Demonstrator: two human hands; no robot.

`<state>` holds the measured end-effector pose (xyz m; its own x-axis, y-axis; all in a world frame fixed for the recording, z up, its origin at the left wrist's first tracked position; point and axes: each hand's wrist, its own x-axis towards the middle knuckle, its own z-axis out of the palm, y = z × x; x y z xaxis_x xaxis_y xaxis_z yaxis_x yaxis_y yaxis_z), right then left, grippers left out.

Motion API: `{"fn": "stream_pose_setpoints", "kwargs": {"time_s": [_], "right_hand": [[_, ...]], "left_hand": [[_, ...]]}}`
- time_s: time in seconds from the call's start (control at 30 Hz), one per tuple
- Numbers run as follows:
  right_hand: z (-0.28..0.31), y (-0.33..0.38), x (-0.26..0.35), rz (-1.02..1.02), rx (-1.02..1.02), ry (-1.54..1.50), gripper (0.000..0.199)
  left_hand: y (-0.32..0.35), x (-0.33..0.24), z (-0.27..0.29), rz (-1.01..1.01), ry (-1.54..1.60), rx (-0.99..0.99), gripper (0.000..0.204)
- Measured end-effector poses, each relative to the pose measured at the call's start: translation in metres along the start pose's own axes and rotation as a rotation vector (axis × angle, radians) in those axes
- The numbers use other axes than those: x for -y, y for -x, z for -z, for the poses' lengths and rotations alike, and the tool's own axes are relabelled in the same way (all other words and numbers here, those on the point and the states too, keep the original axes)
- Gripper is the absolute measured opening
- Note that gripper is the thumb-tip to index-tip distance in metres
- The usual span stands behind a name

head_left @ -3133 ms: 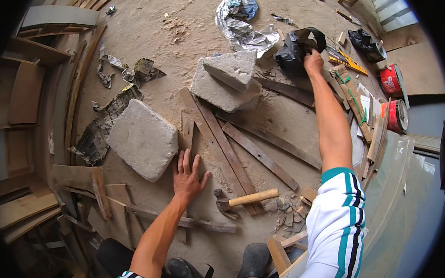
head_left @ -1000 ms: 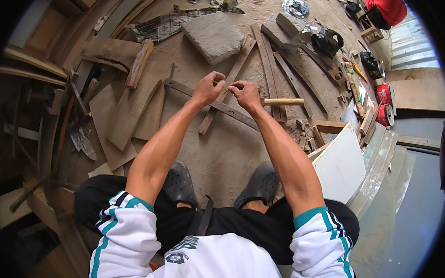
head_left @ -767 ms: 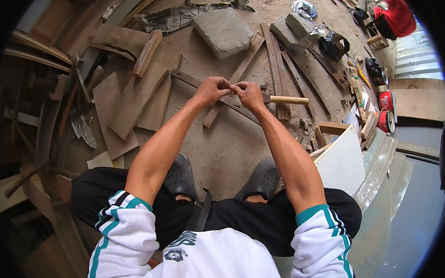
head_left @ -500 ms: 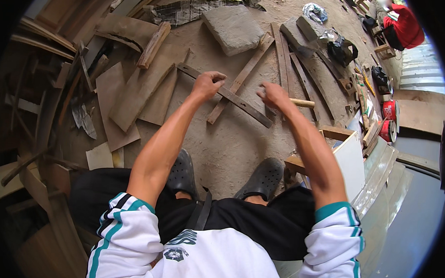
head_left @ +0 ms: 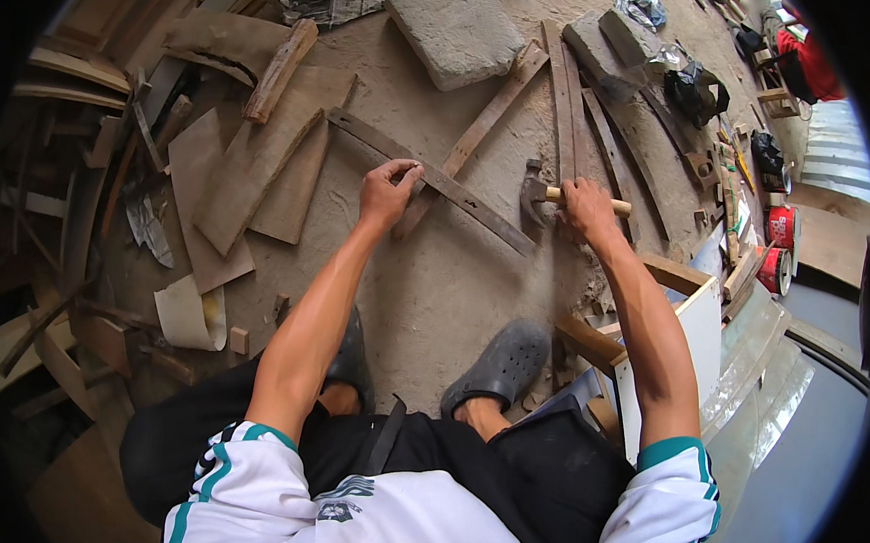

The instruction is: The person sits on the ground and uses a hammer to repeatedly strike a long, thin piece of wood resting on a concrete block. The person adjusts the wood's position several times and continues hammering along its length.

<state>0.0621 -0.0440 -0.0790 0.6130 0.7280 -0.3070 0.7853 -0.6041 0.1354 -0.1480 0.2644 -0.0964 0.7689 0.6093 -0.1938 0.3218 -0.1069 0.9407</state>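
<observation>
My right hand (head_left: pixel 590 208) is wrapped round the wooden handle of a claw hammer (head_left: pixel 532 195), whose metal head points left, near the ground. My left hand (head_left: pixel 388 194) is closed in a pinch just over a dark wooden strip (head_left: pixel 477 207); whatever sits between the fingertips is too small to make out. This strip has a few holes or notches along it and slants across the dirt floor. A second wooden strip (head_left: pixel 495 114) passes beneath it, forming a cross, with its far end near a concrete block.
Beyond lies a grey concrete block (head_left: pixel 457 32). Wood offcuts (head_left: pixel 265 167) crowd the left side. Long wooden strips (head_left: pixel 562 102) and a black plastic bag (head_left: pixel 695 92) lie at the right, with red cans (head_left: pixel 783 227) farther over. A person in red (head_left: pixel 821 65) is at the far right.
My right hand has moved right and slightly down and closed on the hammer's handle, with the head now in sight. My left hand has shifted slightly left and down, still pinched over the strip.
</observation>
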Motion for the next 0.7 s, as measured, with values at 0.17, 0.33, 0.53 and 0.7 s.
{"fn": "stream_pose_setpoints", "kwargs": {"time_s": [0.17,0.33,0.53,0.7], "right_hand": [[0.002,-0.004,0.010,-0.037,-0.070,-0.128,0.038],[0.000,-0.004,0.005,0.001,-0.111,-0.235,0.042],[0.002,-0.001,0.006,-0.003,-0.165,-0.223,0.044],[0.004,-0.001,0.007,-0.003,-0.170,-0.235,0.043]], "left_hand": [[0.003,-0.003,-0.007,-0.051,-0.045,-0.034,0.023],[0.003,0.002,-0.019,-0.040,-0.007,-0.077,0.024],[0.002,-0.012,-0.020,-0.035,-0.082,-0.089,0.024],[0.001,-0.013,-0.016,-0.010,-0.100,-0.051,0.025]]}}
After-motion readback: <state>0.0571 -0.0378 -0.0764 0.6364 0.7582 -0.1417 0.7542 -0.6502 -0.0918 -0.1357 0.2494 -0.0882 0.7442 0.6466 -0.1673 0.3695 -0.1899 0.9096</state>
